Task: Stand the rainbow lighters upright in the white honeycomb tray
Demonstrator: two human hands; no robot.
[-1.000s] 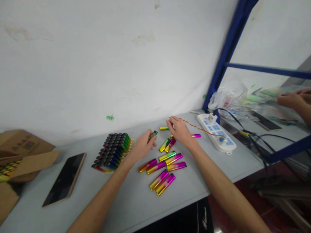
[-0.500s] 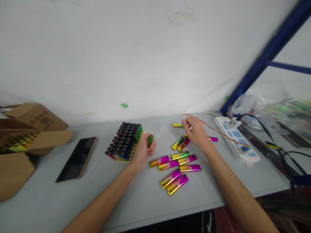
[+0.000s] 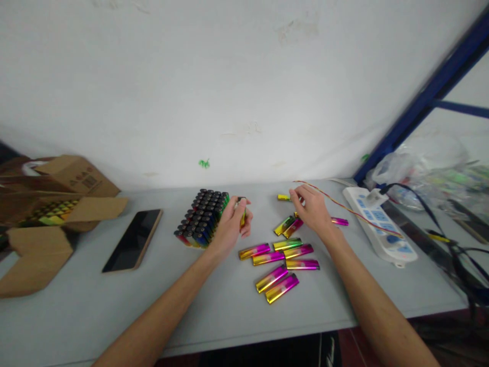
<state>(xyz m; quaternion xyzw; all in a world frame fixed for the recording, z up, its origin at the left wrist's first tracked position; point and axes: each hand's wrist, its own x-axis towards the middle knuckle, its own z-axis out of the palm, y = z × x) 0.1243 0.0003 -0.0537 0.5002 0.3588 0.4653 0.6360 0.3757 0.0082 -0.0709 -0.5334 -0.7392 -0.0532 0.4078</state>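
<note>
My left hand (image 3: 231,221) is closed around a lighter (image 3: 243,219); its dark end shows above the thumb and a yellow part between the fingers. Just left of that hand stands a tight block of upright lighters (image 3: 202,216) with black ends up. My right hand (image 3: 311,208) rests toward the back with curled fingers, its grip hidden. A yellow-green lighter (image 3: 283,197) lies at its fingertips, partly covered. Below it, several loose purple-and-yellow lighters (image 3: 282,289) lie flat, with a green-and-yellow lighter (image 3: 287,244) among them.
A phone (image 3: 133,239) lies left of the block. Farther left, an open cardboard box (image 3: 101,206) holds more lighters. On the right are a white power strip (image 3: 378,224), a thin red-yellow wire (image 3: 344,206), black cables (image 3: 420,201) and plastic bags (image 3: 397,168). A white wall (image 3: 244,92) rises behind.
My left hand has turned the lighter: its green side showed before, its yellow part shows now. The right hand stays by the same lighter. The whole view has shifted slightly.
</note>
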